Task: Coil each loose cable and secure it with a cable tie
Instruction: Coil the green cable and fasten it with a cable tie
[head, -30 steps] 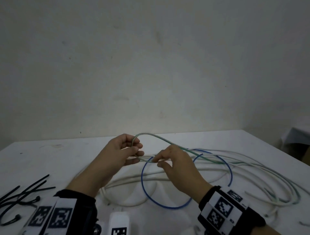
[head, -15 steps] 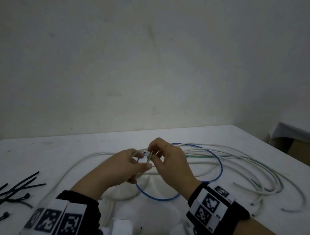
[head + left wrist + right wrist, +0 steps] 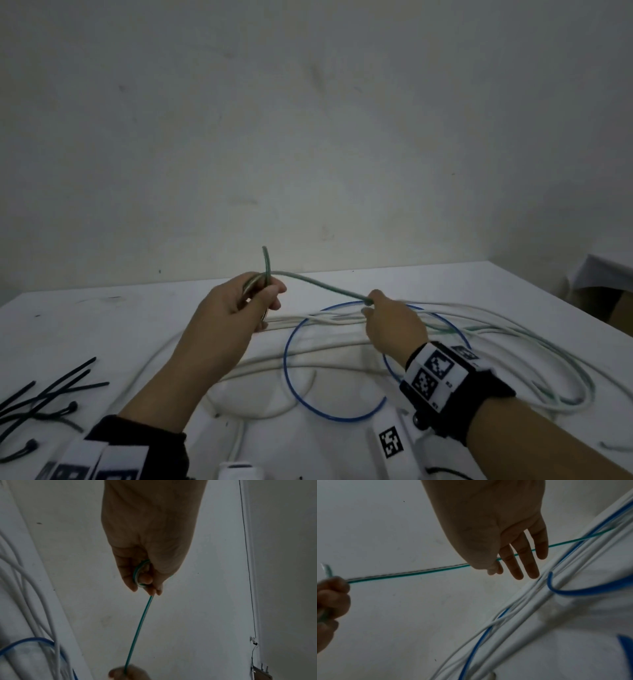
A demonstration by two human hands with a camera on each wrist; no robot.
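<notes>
One green cable (image 3: 318,283) runs mid-frame between two hands: the left hand (image 3: 239,305) has its fingers curled round a small loop of it, the right hand (image 3: 390,322) pinches it with thumb and forefinger, other fingers straight. Below lie one blue cable (image 3: 291,373) and several white cables (image 3: 342,320), too tangled to count. Black ties (image 3: 51,394) are cut off at lower left. Bare table (image 3: 102,318) lies at left.

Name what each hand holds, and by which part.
Both hold the green cable. The left hand grips a small coil near its free end, the tip sticking up. The right hand pinches it further along, between thumb and forefinger, the other fingers straight.
</notes>
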